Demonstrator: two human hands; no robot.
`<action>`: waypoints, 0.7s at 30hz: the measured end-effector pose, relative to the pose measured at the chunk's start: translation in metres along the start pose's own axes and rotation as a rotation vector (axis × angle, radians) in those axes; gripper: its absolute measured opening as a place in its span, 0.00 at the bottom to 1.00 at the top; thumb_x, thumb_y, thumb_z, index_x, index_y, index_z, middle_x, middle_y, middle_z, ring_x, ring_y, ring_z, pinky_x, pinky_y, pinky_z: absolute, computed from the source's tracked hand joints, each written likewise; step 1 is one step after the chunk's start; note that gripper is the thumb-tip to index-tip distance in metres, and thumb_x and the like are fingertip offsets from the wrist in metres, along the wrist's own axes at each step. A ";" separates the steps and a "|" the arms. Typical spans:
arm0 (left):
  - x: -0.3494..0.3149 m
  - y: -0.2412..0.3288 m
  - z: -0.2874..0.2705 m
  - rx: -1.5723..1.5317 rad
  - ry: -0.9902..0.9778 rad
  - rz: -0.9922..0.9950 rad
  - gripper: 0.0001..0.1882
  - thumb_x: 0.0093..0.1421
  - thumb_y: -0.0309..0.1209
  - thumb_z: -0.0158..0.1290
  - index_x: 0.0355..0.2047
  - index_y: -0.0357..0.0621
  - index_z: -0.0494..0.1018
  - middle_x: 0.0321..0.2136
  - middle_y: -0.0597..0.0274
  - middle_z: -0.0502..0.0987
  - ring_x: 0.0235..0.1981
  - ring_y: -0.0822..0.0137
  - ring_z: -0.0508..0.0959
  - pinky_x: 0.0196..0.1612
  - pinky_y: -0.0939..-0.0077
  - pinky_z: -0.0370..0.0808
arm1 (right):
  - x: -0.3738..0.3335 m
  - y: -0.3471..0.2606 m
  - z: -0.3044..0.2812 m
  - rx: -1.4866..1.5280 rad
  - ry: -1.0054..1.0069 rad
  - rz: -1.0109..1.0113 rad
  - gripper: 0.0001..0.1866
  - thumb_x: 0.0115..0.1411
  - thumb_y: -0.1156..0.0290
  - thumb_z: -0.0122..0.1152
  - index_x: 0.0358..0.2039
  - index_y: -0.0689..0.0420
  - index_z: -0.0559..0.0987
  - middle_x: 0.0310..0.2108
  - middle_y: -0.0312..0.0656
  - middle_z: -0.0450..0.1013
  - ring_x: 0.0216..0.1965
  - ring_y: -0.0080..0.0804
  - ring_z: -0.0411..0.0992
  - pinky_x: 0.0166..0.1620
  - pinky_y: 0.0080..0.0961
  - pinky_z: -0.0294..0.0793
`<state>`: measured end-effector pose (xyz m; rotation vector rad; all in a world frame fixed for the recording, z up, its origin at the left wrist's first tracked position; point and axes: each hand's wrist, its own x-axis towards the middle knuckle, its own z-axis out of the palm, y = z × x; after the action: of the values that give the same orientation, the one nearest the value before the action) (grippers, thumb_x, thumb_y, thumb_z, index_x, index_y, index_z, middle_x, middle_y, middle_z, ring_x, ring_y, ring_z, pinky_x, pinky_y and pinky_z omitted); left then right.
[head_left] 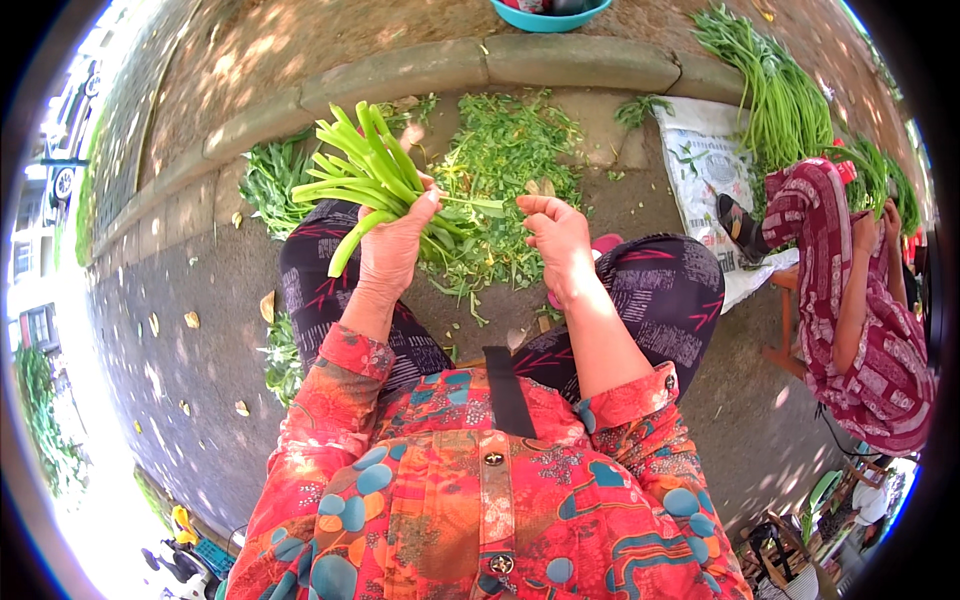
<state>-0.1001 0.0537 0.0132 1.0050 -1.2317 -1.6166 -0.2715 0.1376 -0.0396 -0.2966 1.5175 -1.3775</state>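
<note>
sun-dappled pavement (200,310), leaf heap (515,140) | left grip (395,240) wrapped round green stalks (375,160) by the heap's left edge | right grip (560,245) nearby, pinching or not couldn't be told | stalks risked slipping if the left slackened

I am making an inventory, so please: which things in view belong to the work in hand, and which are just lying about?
Apparently in the work:
green stalks, held in the left hand
right hand, nearby
heap of green leaves

Apparently just lying about:
turquoise basin
dry brown leaves
</note>
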 end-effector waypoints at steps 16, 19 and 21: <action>-0.002 -0.002 -0.003 0.081 -0.017 -0.021 0.08 0.55 0.21 0.53 0.37 0.39 0.71 0.31 0.64 0.75 0.32 0.73 0.74 0.39 0.78 0.71 | -0.009 -0.009 0.004 -0.034 -0.295 0.010 0.07 0.54 0.70 0.60 0.28 0.61 0.79 0.23 0.33 0.74 0.24 0.16 0.67 0.30 0.15 0.66; -0.002 -0.004 -0.002 0.105 -0.008 -0.026 0.08 0.55 0.20 0.53 0.37 0.38 0.71 0.31 0.64 0.75 0.32 0.73 0.74 0.39 0.78 0.72 | -0.008 -0.004 0.005 -0.110 -0.264 -0.051 0.07 0.52 0.71 0.60 0.24 0.62 0.78 0.21 0.32 0.73 0.22 0.15 0.66 0.28 0.16 0.65; -0.003 -0.004 0.001 0.114 -0.011 -0.033 0.09 0.55 0.20 0.53 0.37 0.38 0.71 0.31 0.65 0.75 0.32 0.73 0.75 0.39 0.78 0.72 | -0.007 -0.004 0.005 -0.176 -0.232 -0.106 0.07 0.51 0.71 0.60 0.23 0.62 0.78 0.19 0.31 0.73 0.21 0.15 0.65 0.27 0.17 0.65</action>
<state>-0.1004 0.0570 0.0094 1.0938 -1.3335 -1.5929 -0.2660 0.1389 -0.0317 -0.6327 1.4462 -1.2448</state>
